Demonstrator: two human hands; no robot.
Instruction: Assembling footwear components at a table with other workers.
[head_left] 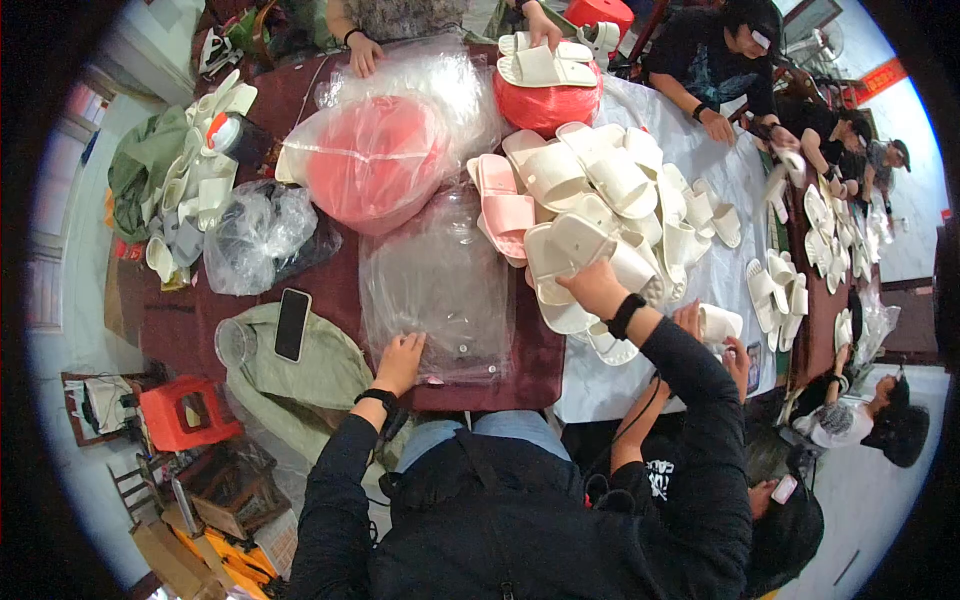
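My right hand [597, 288] reaches to the front of a heap of cream slippers and grips a cream slipper [560, 245], its fingers on the footbed. My left hand [400, 362] lies on the near left corner of a stack of clear plastic bags [438, 285], fingers laid along the film, with nothing lifted. Beside the heap, at its left edge, is a pink slipper [503, 213]. Further back, clear film covers a round pink-red thing [375, 155]; what it is I cannot tell.
A phone [291, 325] lies on green cloth [330, 375] at left, near a crumpled clear bag [262, 235]. Across the table a person's hand rests on cream slippers [545, 65] atop a red bundle [550, 102]. Close on my right, a co-worker's hands hold another slipper [720, 322].
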